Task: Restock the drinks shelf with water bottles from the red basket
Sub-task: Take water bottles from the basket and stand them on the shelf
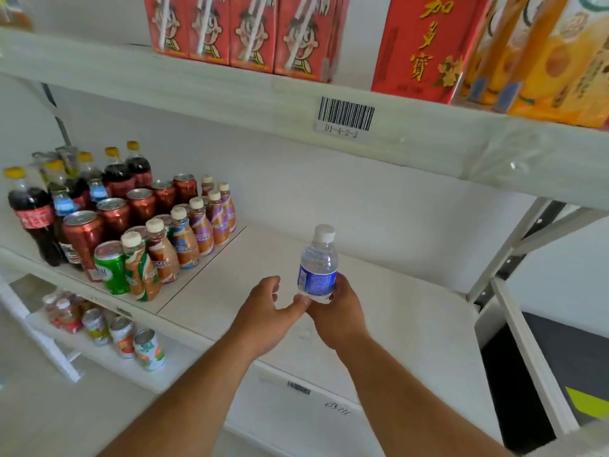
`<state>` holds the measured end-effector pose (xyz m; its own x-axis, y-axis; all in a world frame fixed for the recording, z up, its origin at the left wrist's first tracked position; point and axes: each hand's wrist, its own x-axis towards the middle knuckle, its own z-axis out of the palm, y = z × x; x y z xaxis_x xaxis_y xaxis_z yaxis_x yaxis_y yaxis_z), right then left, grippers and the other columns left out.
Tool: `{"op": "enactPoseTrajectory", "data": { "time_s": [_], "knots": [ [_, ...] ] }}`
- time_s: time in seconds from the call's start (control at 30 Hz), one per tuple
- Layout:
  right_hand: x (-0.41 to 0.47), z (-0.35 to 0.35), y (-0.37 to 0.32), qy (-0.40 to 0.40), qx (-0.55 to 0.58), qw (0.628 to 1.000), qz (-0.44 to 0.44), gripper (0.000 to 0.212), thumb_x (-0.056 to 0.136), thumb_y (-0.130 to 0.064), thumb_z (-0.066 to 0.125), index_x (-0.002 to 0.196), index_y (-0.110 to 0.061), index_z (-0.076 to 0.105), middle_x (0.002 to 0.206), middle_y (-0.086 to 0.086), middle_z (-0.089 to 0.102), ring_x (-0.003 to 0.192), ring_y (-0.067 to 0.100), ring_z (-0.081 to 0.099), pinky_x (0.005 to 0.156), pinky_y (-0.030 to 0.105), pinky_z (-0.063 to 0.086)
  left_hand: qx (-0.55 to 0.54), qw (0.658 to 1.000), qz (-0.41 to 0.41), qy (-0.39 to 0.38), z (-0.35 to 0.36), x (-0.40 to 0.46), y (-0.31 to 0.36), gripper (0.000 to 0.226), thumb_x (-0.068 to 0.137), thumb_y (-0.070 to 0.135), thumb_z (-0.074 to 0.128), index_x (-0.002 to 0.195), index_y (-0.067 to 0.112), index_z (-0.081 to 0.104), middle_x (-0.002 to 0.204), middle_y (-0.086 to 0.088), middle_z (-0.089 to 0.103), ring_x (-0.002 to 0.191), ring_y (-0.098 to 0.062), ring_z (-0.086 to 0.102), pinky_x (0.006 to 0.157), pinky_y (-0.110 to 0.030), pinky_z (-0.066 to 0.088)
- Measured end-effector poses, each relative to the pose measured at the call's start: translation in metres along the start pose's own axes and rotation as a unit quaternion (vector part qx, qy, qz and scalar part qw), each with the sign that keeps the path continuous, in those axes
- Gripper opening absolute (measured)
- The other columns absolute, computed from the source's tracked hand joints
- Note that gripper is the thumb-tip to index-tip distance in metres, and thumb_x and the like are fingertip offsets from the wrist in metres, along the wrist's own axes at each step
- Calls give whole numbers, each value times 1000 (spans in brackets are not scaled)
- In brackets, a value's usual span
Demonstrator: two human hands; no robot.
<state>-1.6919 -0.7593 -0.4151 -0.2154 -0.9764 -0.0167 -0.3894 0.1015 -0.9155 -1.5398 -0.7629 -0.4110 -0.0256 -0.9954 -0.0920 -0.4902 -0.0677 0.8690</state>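
Water bottle (318, 263), small and clear with white cap and blue label, upright above the bare right part of the middle shelf (379, 291); whether its base touches the shelf cannot be told. Right hand (336, 308) wrapped around the lower part of the bottle from behind, fingers curled on the label. Left hand (267, 311) just left of the bottle, fingers loosely bent and holding nothing, thumb tip reaching to the bottle's base and the right hand. Well left of the bottle, on the same shelf: rows of cream-capped brown drink bottles (184, 239), red cans (113, 216), one green can (110, 268) and yellow-capped cola bottles (31, 209). Above the bottle: upper shelf edge carrying a barcode tag (344, 115), with red cartons (244, 31), a larger red box (425, 44) and orange cartons (540, 54) standing on it. Below and left of the bottle: lower shelf with several cans (131, 338). Red basket out of view.
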Motion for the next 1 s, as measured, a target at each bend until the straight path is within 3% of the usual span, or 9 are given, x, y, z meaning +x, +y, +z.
{"op": "enactPoseTrajectory", "data": {
  "time_s": [0.17,0.53,0.8,1.0],
  "knots": [
    [46,8,22,2,2,1000,-4,49,89,-23,80,129,-31,55,98,-19,62,81,-5,58,59,12,41,-18,999,-10,40,22,38,-6,81,85,60,67,151,29,32,155,6,41,136,-14,46,104,-35,45],
    [66,23,46,12,-1,1000,19,55,88,-30,82,134,-29,53,107,-12,65,91,12,62,61,11,40,-6,999,-14,28,38,53,-20,79,86,58,67,151,30,32,155,7,40,136,-14,46,105,-35,45],
    [64,24,51,12,-25,999,19,59,85,-34,83,136,-31,52,104,-16,64,87,7,61,64,8,39,-11,1000,-5,15,42,59,-26,78,85,55,68,150,28,35,154,6,42,134,-13,48,105,-36,46],
    [64,26,59,28,-120,992,26,54,81,-61,77,123,-37,54,108,-11,54,91,15,65,76,31,55,-13,1000,-12,2,45,61,-33,77,86,57,66,150,29,34,153,7,42,134,-12,47,104,-35,46]
  ]
}}
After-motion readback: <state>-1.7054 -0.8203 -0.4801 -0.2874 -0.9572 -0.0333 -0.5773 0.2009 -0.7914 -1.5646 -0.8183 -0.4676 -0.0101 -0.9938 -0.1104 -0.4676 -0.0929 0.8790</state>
